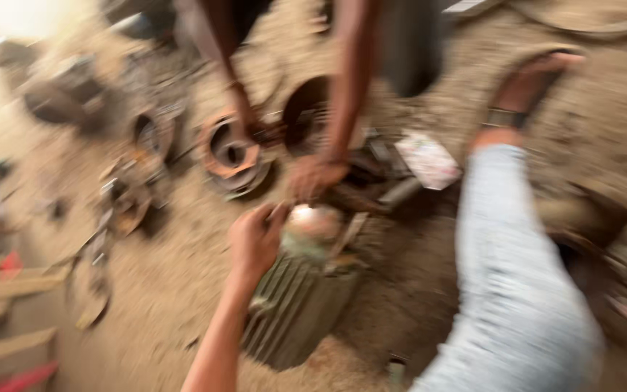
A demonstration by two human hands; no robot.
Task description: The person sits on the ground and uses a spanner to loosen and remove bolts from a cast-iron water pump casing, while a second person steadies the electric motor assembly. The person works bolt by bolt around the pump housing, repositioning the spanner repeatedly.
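The ribbed grey-green motor housing [295,305] lies on the dusty floor [161,283], near centre. The person's left hand [255,239] rests at its far end, fingers curled on the rim; a co-worker's hand [313,176] reaches in just beyond. It looks like the end is being worked loose, and the next move calls for a firm, steady hold on the housing; the right hand is out of view.

I see heavy motion blur across the whole frame, warm daylight, washed-out glare at upper left, and soft shadows over the dusty ground [183,290].
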